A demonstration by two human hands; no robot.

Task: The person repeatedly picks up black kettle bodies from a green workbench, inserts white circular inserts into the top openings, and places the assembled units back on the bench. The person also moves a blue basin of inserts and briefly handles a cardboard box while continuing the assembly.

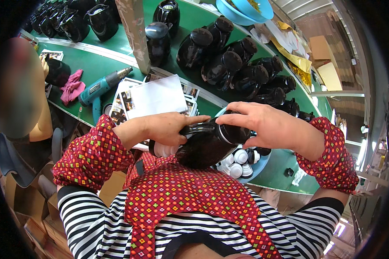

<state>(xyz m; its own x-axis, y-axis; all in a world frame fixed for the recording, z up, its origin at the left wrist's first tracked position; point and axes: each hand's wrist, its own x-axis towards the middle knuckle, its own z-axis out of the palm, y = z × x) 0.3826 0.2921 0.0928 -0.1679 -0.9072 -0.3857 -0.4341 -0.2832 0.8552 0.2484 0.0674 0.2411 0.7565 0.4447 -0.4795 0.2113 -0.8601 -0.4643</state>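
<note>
A glossy black jug (205, 149) lies tilted in front of my apron, its mouth end toward the right. My left hand (166, 128) is closed at its handle side, index finger stretched along the handle. Below that hand's fingers is a white stopper (165, 150) with a black rim, partly hidden; whether the fingers grip it too is unclear. My right hand (257, 123) is curled over the jug's mouth end, fingers on top and thumb beneath. Just beyond the jug, a light blue basin (263, 166) holds several white and black stoppers (237, 167).
Several black jugs (222, 67) crowd the green table (289, 172) ahead. A teal heat gun (101, 88) lies left, beside a pink cloth (72, 87). White paper (157, 97) covers printed sheets. A post (134, 34) rises ahead. Another person (19, 86) sits at far left; blue bowls (244, 11) stand at the back.
</note>
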